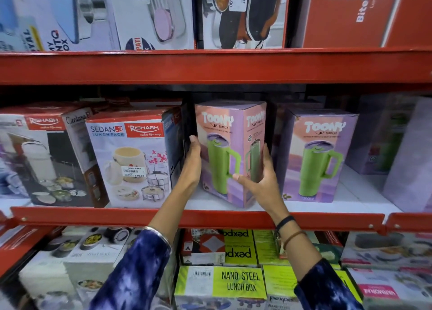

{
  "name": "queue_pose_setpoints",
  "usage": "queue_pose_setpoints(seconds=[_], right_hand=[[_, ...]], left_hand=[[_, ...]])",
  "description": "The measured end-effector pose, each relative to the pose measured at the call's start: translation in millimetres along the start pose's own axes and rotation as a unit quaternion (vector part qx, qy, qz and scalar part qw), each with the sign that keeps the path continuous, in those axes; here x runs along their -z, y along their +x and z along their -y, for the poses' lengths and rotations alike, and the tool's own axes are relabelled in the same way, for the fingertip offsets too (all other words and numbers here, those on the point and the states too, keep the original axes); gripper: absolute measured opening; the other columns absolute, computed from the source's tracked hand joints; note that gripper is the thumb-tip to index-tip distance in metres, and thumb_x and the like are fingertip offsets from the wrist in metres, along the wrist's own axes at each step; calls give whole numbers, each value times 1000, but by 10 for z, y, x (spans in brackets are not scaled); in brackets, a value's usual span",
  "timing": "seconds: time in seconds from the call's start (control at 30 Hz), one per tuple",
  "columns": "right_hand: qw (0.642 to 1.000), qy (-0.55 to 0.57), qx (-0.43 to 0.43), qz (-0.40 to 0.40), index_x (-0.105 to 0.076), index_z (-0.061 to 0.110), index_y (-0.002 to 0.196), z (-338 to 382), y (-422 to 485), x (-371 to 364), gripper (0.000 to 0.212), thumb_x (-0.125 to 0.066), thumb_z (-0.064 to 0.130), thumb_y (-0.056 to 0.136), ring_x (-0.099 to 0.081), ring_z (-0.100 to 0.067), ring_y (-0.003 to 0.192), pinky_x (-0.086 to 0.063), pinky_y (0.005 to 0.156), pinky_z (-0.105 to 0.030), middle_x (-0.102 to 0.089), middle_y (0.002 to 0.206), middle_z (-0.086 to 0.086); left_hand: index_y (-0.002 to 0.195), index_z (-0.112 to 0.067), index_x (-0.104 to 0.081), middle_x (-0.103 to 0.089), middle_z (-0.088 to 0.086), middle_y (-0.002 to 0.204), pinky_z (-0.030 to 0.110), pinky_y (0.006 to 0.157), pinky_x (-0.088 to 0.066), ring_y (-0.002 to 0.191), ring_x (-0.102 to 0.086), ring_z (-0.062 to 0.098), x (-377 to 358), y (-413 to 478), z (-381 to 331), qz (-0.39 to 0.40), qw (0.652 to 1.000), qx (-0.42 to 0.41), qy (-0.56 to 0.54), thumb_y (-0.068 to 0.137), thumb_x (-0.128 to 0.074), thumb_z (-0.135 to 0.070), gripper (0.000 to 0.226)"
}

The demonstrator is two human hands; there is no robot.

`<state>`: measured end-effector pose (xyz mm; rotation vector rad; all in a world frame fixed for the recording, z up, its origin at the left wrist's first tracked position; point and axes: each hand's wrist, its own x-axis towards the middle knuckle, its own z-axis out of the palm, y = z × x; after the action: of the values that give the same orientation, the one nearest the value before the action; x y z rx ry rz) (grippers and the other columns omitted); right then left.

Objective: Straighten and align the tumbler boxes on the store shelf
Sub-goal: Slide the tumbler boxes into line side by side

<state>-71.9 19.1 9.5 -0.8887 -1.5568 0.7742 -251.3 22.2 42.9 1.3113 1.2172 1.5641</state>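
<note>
A pink and purple Toony tumbler box (pixel 222 127) with a green mug picture stands on the middle shelf (pixel 210 217), turned so that one corner faces me. My left hand (pixel 192 162) presses flat on its left side. My right hand (pixel 259 181) grips its right face and front corner. A second Toony tumbler box (pixel 318 158) stands to the right, apart from the first and facing nearly straight out. More purple boxes (pixel 383 134) sit behind and right, blurred.
A Sedan-3 lunch pack box (pixel 131 160) stands close to the left of my left hand. The upper red shelf beam (pixel 210 66) hangs low above the boxes. Nano Steel lunch boxes (pixel 233 284) fill the shelf below. A pale purple box (pixel 411 165) stands at the far right.
</note>
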Motion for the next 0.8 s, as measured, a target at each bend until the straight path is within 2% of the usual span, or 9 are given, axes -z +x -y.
queue_pose_setpoints(seconds=[0.13,0.27,0.37,0.47,0.53,0.67,0.73,0.8], right_hand=[[998,-26,-16,60,-7,37,146,-15,81,148,111,-76,53,61,-27,-6,140,-24,117,-38,-24,155,10],[994,-28,-22,99,-11,34,146,-79,139,217,107,-73,59,62,-30,-6,139,-25,117,-38,-27,153,10],[995,-29,-19,95,-25,25,146,-201,190,263,87,-72,41,74,-40,-13,135,-31,114,-46,-41,148,1],[996,-52,-8,75,-35,18,143,-273,201,259,66,-64,18,84,-45,-15,131,-33,113,-46,-48,143,-1],[996,-60,-9,58,-35,18,143,-285,198,240,62,-61,15,87,-46,-15,130,-34,112,-46,-48,142,-3],[997,-52,-19,44,-38,19,141,-266,174,206,56,-57,28,89,-46,-15,130,-36,111,-43,-48,144,-5],[999,-17,-39,-14,-46,23,134,-193,96,190,52,-53,46,88,-49,-13,126,-39,109,-42,-51,140,-4],[994,69,-67,-61,-52,23,126,-127,14,158,53,-46,57,85,-55,-17,120,-44,104,-44,-57,134,-5]], left_hand=[[148,-31,-21,-24,-5,159,49,120,-21,145,-23,15,-16,-64,71,-12,1000,-18,-10,50,-23,-100,120],[148,-31,-20,-21,-7,159,49,121,-16,146,-18,14,-58,-178,23,-15,999,-52,1,68,-13,-84,96],[147,-35,-22,-22,-8,158,53,120,-15,146,-17,15,-90,-249,18,-1,998,-60,13,74,-8,-76,85],[146,-40,-21,-21,-10,158,54,120,-16,146,-17,15,-83,-260,89,5,998,-51,28,68,-7,-87,92],[144,-47,-21,-22,-13,158,55,119,-18,146,-19,15,-70,-250,145,8,998,-49,34,64,-10,-93,93],[138,-58,-21,-20,-13,159,58,117,-19,146,-20,17,-40,-272,183,9,998,-57,22,61,-14,-95,86],[128,-70,-23,-19,-13,159,60,116,-20,146,-20,17,-37,-316,218,2,997,-73,13,64,-16,-94,68],[123,-73,-26,-22,-13,159,60,116,-21,145,-22,17,-35,-356,278,7,996,-88,11,68,-17,-91,59]])
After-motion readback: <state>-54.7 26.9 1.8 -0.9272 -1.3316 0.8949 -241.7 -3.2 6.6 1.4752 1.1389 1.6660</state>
